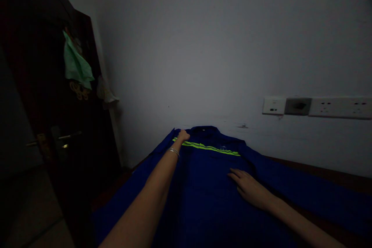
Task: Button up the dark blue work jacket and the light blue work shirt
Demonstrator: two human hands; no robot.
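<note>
A dark blue work jacket [203, 190] with a yellow-green reflective stripe [207, 147] across the chest lies spread flat on a table, collar toward the wall. My left hand [183, 136] reaches far out and its fingers are closed on the jacket's left shoulder near the stripe; a thin bracelet sits on that wrist. Flat on the jacket's chest lies my right hand [248, 186], fingers stretched out and pressing on the cloth. The jacket's right sleeve [305, 190] stretches off to the right.
A white wall stands just behind the table, with a row of sockets [316, 106] at the right. A dark wooden door [58, 124] with a handle is at the left, a green cloth [76, 64] hanging on it. The brown table edge [334, 172] shows at right.
</note>
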